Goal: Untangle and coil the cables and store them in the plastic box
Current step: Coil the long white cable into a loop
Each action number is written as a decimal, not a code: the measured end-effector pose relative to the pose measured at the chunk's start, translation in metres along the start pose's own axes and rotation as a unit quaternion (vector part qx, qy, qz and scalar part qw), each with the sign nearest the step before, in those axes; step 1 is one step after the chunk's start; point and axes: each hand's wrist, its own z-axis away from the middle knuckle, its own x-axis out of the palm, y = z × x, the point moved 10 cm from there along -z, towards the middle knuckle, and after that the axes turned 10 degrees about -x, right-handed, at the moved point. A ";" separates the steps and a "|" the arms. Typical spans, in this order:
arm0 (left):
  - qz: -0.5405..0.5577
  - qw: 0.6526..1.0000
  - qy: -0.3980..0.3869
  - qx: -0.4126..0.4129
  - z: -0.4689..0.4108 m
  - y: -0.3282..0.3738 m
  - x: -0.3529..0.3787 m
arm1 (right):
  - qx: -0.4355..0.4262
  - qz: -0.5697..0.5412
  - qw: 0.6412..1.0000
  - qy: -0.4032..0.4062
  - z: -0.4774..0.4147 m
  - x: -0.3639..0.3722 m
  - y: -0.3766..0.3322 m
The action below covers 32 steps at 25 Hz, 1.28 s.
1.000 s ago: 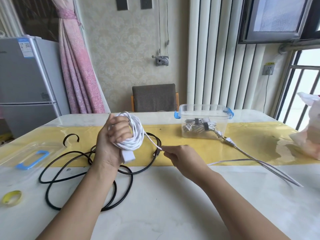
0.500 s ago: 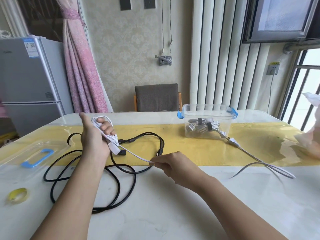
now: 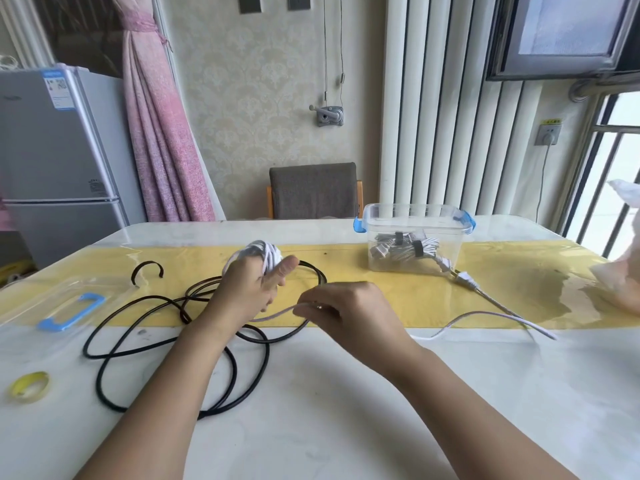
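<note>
My left grip [image 3: 247, 294], mid-frame, holds the white cable [image 3: 268, 253] coiled round its fingers, while my right grip [image 3: 349, 317] just right of it pinches the cable's loose strand above the black cable [image 3: 267, 351] on the surface [image 3: 346, 417], with the plastic box [image 3: 450, 252] at upper right.

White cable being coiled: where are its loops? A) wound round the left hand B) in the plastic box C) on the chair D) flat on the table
A: the loops of the white cable sit round the left hand, and the right hand pinches its loose run.
</note>
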 end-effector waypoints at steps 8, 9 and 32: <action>0.146 0.859 -0.398 -0.288 0.055 -0.010 0.077 | 0.023 0.036 0.969 0.245 0.006 -0.074 0.020; 0.164 0.841 -0.427 -0.289 0.059 -0.007 0.078 | 0.034 0.043 0.966 0.251 0.009 -0.077 0.027; 0.772 0.583 -0.191 -0.166 -0.007 0.000 0.016 | 0.102 0.018 0.993 -0.056 0.017 0.021 0.050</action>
